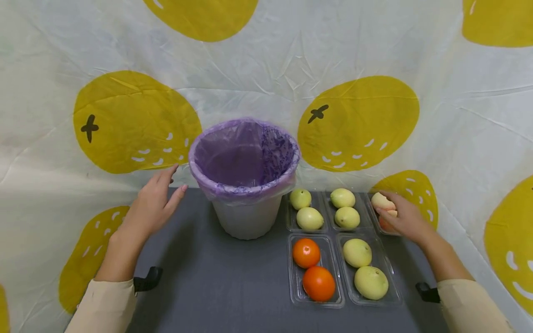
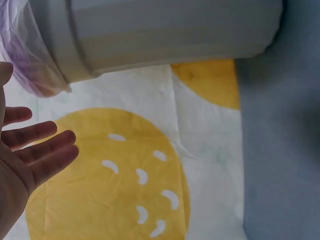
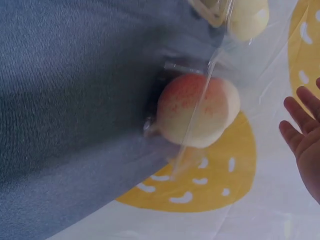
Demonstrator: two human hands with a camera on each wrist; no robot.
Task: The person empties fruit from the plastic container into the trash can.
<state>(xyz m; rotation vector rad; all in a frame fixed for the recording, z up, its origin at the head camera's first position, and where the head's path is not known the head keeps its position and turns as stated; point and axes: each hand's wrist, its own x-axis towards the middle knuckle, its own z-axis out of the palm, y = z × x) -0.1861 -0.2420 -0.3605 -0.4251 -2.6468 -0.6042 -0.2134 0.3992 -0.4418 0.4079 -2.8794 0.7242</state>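
My right hand (image 1: pixel 405 217) is held over a clear plastic tray (image 1: pixel 390 232) at the far right, its fingers overlapping the peaches (image 1: pixel 381 200) in the head view. In the right wrist view the same hand (image 3: pixel 309 145) has straight, spread fingers apart from the red-and-cream peach (image 3: pixel 190 111). My left hand (image 1: pixel 151 203) hovers just left of a white bin (image 1: pixel 247 219), palm toward it, holding nothing. A purple plastic liner (image 1: pixel 245 189) folds over the bin's rim. Extended fingers of the left hand (image 2: pixel 35 155) show below the bin (image 2: pixel 175 32) in the left wrist view.
Right of the bin, two back trays hold yellow-green fruits (image 1: pixel 309 218) (image 1: pixel 347 218). In front, one tray holds two oranges (image 1: pixel 319 283) and another two pale green round fruits (image 1: pixel 371 282). A white cloth (image 1: pixel 266 60) with yellow fruit prints hangs behind the grey table (image 1: pixel 229 286).
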